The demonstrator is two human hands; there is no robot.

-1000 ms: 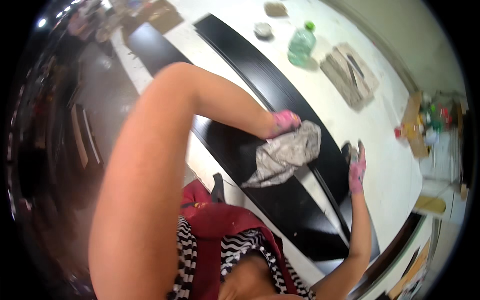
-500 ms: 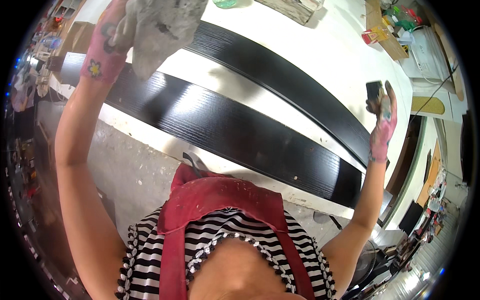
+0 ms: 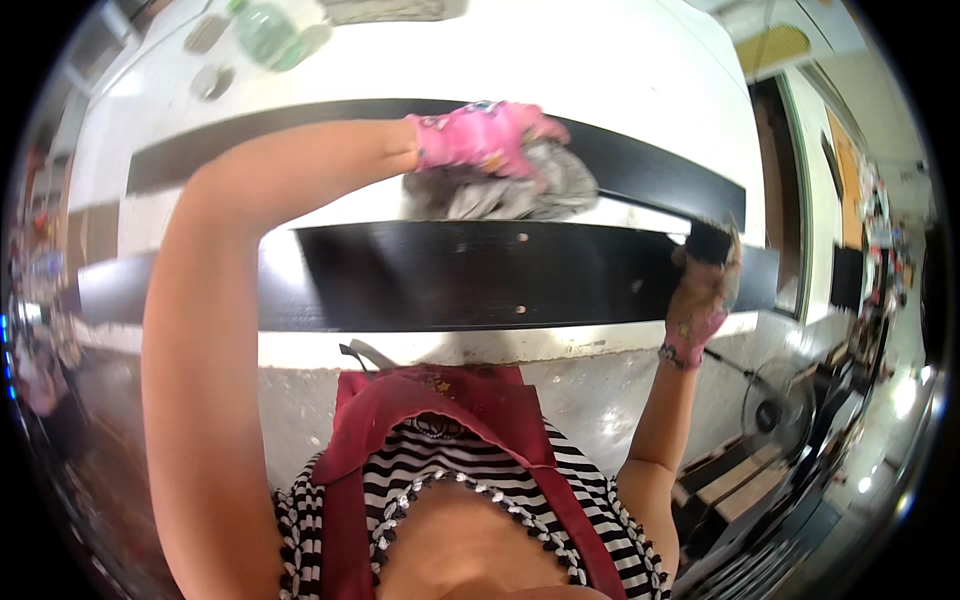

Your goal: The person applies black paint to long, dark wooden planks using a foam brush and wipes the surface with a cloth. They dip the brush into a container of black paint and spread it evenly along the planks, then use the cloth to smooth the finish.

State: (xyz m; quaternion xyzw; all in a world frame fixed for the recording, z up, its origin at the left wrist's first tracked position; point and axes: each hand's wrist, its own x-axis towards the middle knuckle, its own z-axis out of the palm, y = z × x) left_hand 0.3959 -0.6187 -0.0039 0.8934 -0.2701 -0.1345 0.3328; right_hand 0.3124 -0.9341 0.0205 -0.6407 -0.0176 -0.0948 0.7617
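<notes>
My left hand [image 3: 485, 138], in a pink flowered glove, is closed on a crumpled grey rag [image 3: 562, 182]. The rag lies across the gap between two long black boards, overlapping the far board [image 3: 650, 172]. At the right part of the near board [image 3: 420, 275], my right hand [image 3: 703, 290], in a stained pink glove, grips a small dark block [image 3: 708, 243]. The block's exact kind cannot be made out. Two small pale spots show on the near board's surface, around its middle.
Both boards rest on a white table [image 3: 600, 70]. A clear green-tinted bottle [image 3: 268, 38] and a small round item [image 3: 210, 82] are at the far left, with a grey folded bundle [image 3: 385, 10] behind. A fan [image 3: 775, 410] stands on the right.
My left hand has brought the rag from the upper left to the middle, down onto the boards. My right hand has come lower, over the near board. The whole view has turned.
</notes>
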